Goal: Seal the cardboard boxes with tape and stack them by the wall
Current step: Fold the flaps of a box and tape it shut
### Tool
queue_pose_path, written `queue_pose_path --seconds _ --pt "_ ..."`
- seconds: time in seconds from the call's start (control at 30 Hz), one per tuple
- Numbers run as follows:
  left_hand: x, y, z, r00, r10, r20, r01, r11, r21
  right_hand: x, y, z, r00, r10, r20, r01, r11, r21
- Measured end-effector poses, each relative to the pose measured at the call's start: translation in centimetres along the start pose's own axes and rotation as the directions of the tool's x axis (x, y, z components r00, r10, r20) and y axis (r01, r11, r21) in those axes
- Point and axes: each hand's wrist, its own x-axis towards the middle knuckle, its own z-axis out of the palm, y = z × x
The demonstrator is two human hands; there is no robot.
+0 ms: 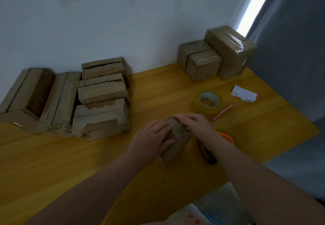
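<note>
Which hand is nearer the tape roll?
Right. The right hand rests on the small box just short of the tape roll; the left hand rests on the box's opposite side.

Dim room, daylight strip upper right, tape glare, soft blur, wide-angle bowing

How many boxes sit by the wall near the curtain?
3: tall box by the curtain, front small box left of it, rear small box behind that; others may be hidden.
</note>
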Motion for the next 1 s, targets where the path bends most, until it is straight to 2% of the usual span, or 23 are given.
queue_pose_path --seconds 0.07,0.1,0.23,0.3,0.37,0.43,0.57,0.73,0.9,1.0 --pt "-0.2 0.0 0.1 1.000 -0.019 0.005 0.019 0.996 -0.087 -0.2 1.0 -0.4 0.994 -0.014 0.104 0.012 1.000 0.021" --pt "-0.3 -0.1 0.0 1.000 -0.021 0.020 0.024 0.990 -0.137 -0.1 1.6 -0.7 0.988 -0.031 0.149 0.034 0.999 -0.021" --pt "-1.0 -0.6 -0.1 0.996 -0.007 0.089 0.028 0.973 -0.231 -0.4 2.9 -0.7 0.953 -0.076 0.294 0.171 0.934 -0.313" --pt "-1.3 -0.8 0.0 0.996 0.007 0.086 0.015 0.967 -0.253 -0.4 2.6 -0.6 0.939 -0.094 0.332 0.265 0.814 -0.518" --pt "-1.4 -1.0 0.1 0.996 0.013 0.085 0.010 0.962 -0.272 -0.2 2.0 -0.6 0.929 -0.079 0.360 0.327 0.631 -0.704" --pt "-1.3 -1.1 0.2 0.996 0.009 0.084 0.015 0.958 -0.285 0.1 1.4 -0.5 0.917 -0.083 0.390 0.381 0.474 -0.794" --pt "-1.3 -0.9 0.2 0.995 -0.003 0.101 0.033 0.954 -0.297 0.2 0.8 -0.5 0.894 -0.092 0.439 0.444 0.324 -0.836" --pt "-1.3 -0.5 -0.1 0.995 -0.002 0.095 0.027 0.966 -0.257 -0.3 1.1 -1.4 0.879 -0.075 0.471 0.475 0.213 -0.854" --pt "-1.1 -0.1 -0.2 0.998 -0.007 0.068 0.018 0.986 -0.168 -2.1 1.6 -2.1 0.890 -0.097 0.446 0.456 0.205 -0.866" --pt "-0.9 0.5 -0.5 0.997 -0.050 0.063 0.057 0.992 -0.117 -3.6 1.9 -2.6 0.894 -0.174 0.413 0.442 0.193 -0.876"
